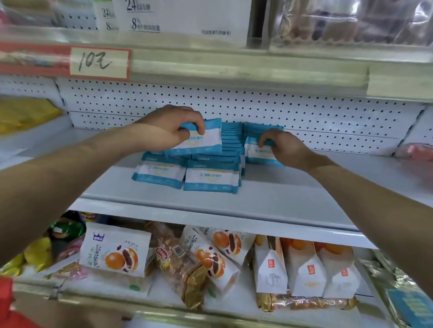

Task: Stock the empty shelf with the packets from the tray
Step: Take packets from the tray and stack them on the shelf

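Left hand (170,132) grips a blue-and-white wet-wipe packet (207,137): thumb on its front face, fingers (197,122) curled over the top edge. It is held tilted, just above the heap. Right hand (287,148) has fingers (266,138) bent over the top edge of an upright packet (259,153) and holds it; the thumb side is hard to see. The bottom of this one sits on the shelf board (285,193). Between the two sets of fingers a row of packets (230,141) stands on edge, packed tight, running back toward the pegboard panel (257,106). Below the left fingers, nearer the camera, two lie flat side by side and touching: left flat packet (159,173), right flat packet (211,180). More sit behind them, partly hidden. Just behind the right fingers is a back stack (261,128) beside the row. Above the left hand, on the upper rail, a handwritten price tag (100,62) reads 10. On the lower shelf under both forearms are bread bags (115,250) with orange print and white gusseted bags (270,267)
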`<state>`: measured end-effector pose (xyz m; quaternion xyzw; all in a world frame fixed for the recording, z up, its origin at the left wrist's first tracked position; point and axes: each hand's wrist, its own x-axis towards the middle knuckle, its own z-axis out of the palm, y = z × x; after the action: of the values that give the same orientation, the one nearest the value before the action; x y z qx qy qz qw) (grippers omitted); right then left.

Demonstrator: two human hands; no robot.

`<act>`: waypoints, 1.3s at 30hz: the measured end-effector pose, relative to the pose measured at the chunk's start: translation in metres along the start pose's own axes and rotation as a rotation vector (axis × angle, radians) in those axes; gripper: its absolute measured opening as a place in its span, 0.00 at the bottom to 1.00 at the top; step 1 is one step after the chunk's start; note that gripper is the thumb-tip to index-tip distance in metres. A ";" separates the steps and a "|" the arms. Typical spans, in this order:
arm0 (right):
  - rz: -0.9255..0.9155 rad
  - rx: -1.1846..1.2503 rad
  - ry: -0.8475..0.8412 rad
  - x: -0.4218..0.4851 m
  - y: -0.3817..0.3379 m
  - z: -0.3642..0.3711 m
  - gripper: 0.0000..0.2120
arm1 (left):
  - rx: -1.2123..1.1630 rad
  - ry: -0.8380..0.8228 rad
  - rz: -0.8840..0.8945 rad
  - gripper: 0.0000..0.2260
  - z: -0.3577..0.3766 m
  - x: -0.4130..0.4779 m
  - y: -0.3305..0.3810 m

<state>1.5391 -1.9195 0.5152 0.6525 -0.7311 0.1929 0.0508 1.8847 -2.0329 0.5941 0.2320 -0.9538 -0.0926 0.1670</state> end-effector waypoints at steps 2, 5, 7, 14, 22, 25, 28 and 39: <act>-0.050 -0.021 0.024 0.003 0.002 0.003 0.20 | -0.016 0.005 -0.001 0.17 0.000 0.002 0.001; -0.124 -0.058 0.065 0.004 0.011 0.011 0.19 | -0.034 0.013 -0.005 0.17 0.001 0.007 0.003; -0.134 -0.070 0.085 0.004 0.017 0.017 0.18 | -0.045 0.009 0.004 0.17 0.004 0.011 0.005; -0.149 -0.096 0.121 0.003 0.025 0.024 0.14 | -0.091 -0.012 0.082 0.17 0.018 0.036 0.022; -0.111 -0.086 0.125 -0.008 0.043 0.006 0.15 | -0.140 -0.034 0.181 0.17 0.032 0.077 0.055; -0.066 -0.101 0.150 -0.018 0.055 -0.003 0.15 | -0.154 -0.043 0.206 0.17 0.045 0.097 0.065; -0.038 -0.102 0.189 -0.032 0.069 -0.012 0.14 | -0.154 -0.080 0.221 0.18 0.064 0.118 0.072; 0.057 -0.131 0.285 -0.075 0.111 -0.042 0.12 | -0.166 -0.155 0.218 0.18 0.148 0.160 0.078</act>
<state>1.4346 -1.8262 0.5056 0.5929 -0.7457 0.2366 0.1909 1.6657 -2.0260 0.5210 0.1048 -0.9724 -0.1702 0.1203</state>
